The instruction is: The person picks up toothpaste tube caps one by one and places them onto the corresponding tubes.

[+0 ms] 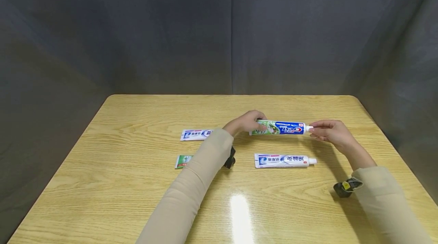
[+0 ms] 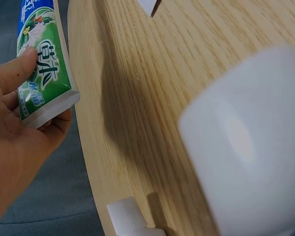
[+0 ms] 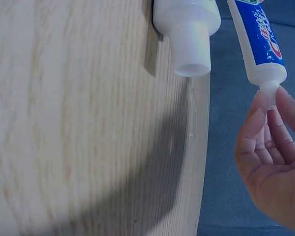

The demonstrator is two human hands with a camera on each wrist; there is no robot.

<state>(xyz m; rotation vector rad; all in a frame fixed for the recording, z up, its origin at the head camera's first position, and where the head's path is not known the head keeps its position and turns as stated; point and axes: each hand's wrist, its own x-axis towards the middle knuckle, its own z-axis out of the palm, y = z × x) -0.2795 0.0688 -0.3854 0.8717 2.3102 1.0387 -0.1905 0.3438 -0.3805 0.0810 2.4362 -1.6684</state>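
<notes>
Both hands hold one blue and green toothpaste tube [image 1: 287, 128] level above the far part of the table. My left hand [image 1: 248, 121] grips its flat green end, thumb on the printed face, as the left wrist view shows. At the other end my right hand [image 1: 333, 133] pinches the white cap [image 3: 269, 93] between thumb and fingers. A white and blue toothpaste tube [image 1: 282, 160] lies on the table, nearer than the held one. Another white and blue tube [image 1: 195, 135] lies to the left, its cap end hidden by the left arm.
A green tube [image 1: 183, 161] lies partly under the left forearm's outline. The wooden table [image 1: 119, 183] has rounded far corners, with a dark grey curtain [image 1: 171, 38] behind it. Dark wrist cameras [image 1: 343, 189] hang below both sleeves.
</notes>
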